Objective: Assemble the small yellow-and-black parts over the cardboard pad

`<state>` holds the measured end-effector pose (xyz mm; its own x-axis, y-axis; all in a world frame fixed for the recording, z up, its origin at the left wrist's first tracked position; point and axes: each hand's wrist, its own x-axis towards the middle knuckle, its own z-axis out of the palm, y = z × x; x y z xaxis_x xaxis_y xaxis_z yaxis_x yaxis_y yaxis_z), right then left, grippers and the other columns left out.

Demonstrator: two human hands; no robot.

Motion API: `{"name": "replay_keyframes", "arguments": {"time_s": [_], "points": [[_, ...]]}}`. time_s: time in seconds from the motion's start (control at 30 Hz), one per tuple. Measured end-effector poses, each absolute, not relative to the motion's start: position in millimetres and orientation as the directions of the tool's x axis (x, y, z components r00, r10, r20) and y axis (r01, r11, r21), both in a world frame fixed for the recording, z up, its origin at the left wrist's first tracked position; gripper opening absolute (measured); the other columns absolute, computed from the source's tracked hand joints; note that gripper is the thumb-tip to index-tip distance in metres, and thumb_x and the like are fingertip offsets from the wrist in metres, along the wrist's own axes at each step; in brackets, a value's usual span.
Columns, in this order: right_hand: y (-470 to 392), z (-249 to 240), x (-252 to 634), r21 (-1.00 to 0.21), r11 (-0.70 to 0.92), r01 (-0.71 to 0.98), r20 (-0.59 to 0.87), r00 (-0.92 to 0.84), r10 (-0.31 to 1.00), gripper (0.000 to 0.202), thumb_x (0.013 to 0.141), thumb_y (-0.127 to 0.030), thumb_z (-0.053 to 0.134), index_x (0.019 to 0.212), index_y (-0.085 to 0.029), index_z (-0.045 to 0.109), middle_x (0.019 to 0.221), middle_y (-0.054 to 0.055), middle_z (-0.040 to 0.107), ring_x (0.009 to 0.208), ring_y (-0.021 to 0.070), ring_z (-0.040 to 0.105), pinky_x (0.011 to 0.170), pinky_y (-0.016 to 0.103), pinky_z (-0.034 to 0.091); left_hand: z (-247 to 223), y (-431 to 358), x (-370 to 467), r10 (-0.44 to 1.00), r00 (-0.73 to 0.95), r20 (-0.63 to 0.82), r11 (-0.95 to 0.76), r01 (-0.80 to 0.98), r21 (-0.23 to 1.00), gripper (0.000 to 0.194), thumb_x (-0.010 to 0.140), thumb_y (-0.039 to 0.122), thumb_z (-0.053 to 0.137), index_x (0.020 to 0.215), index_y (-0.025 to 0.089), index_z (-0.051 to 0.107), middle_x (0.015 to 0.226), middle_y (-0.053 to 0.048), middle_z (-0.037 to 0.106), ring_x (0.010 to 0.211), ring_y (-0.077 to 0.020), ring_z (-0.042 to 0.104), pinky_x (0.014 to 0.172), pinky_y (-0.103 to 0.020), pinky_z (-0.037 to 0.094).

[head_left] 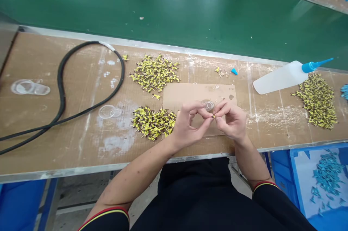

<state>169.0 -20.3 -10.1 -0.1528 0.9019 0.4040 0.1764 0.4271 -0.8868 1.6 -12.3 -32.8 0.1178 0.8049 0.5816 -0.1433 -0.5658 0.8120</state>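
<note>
Over a cardboard sheet (176,93), both my hands meet at a tiny yellow and dark piece (213,116). My left hand (190,124) pinches it between thumb and finger from the left. From the other side, the closed fingertips of my right hand (230,118) grip it too. Just behind my fingertips is a small clear round dish (208,105). Two piles of similar yellow pieces, a far one (156,73) and a near one (152,124), lie left of my hands. Tiny pale bits (223,74) lie beside a blue cap (234,71) beyond the sheet.
A white bottle with a blue nozzle (282,77) lies at the right, near another yellow pile (318,102). A looped black cable (61,89) crosses the left of the table. Blue pieces (327,173) lie in a blue bin (296,180) below the right edge.
</note>
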Motion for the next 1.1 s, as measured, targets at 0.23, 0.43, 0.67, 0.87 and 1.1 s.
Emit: {"name": "replay_keyframes", "arguments": {"time_s": [0.23,0.43,0.67,0.87,1.1], "points": [[-20,-8,170,-0.925,0.375,0.062,0.357,-0.201,0.912,0.016,0.080,-0.007,0.066,0.079,-0.023,0.065,0.081,0.000,0.066,0.073,0.0134,0.063,0.066,0.028,0.052,-39,-15,-2,0.742,0.131,0.657,-0.655,-0.069,0.753,0.055,0.086,0.005,0.072,0.130,0.027,0.046,0.088,0.003,0.069,0.077,-0.0106,0.073,0.077,-0.024,0.063],[-19,-6,168,-0.924,0.373,0.082,0.350,-0.206,0.914,0.015,0.079,-0.008,0.065,0.076,-0.022,0.062,0.079,0.000,0.066,0.071,0.0132,0.062,0.061,0.027,0.051,-36,-13,-7,0.750,0.173,0.639,-0.642,-0.045,0.766,0.052,0.086,0.006,0.072,0.127,0.026,0.047,0.085,0.003,0.067,0.076,-0.0105,0.072,0.075,-0.023,0.062],[-24,-14,160,-0.897,0.414,0.154,0.408,-0.071,0.910,0.009,0.086,-0.015,0.066,0.082,-0.023,0.064,0.084,0.002,0.069,0.073,0.0148,0.065,0.062,0.029,0.054,-27,-15,1,0.849,0.093,0.519,-0.503,-0.153,0.851,0.041,0.089,0.010,0.072,0.119,0.026,0.049,0.081,0.005,0.066,0.075,-0.0091,0.071,0.075,-0.022,0.060],[-28,-17,154,-0.929,0.362,0.078,0.358,-0.068,0.931,0.025,0.089,-0.030,0.074,0.112,-0.026,0.064,0.096,0.003,0.070,0.073,0.0133,0.068,0.059,0.026,0.060,-20,-11,-4,0.970,0.088,0.228,-0.200,-0.251,0.947,0.045,0.093,0.029,0.075,0.127,0.029,0.045,0.082,0.006,0.066,0.072,-0.0087,0.070,0.070,-0.020,0.059],[-29,-17,153,-0.927,0.373,0.034,0.372,-0.039,0.928,0.012,0.092,-0.020,0.072,0.102,-0.022,0.067,0.086,0.001,0.072,0.070,0.0124,0.072,0.059,0.024,0.060,-20,-6,-8,0.966,0.193,0.173,-0.104,-0.323,0.941,0.027,0.090,0.034,0.079,0.109,0.022,0.063,0.083,0.003,0.069,0.070,-0.0078,0.068,0.067,-0.019,0.057]]}}
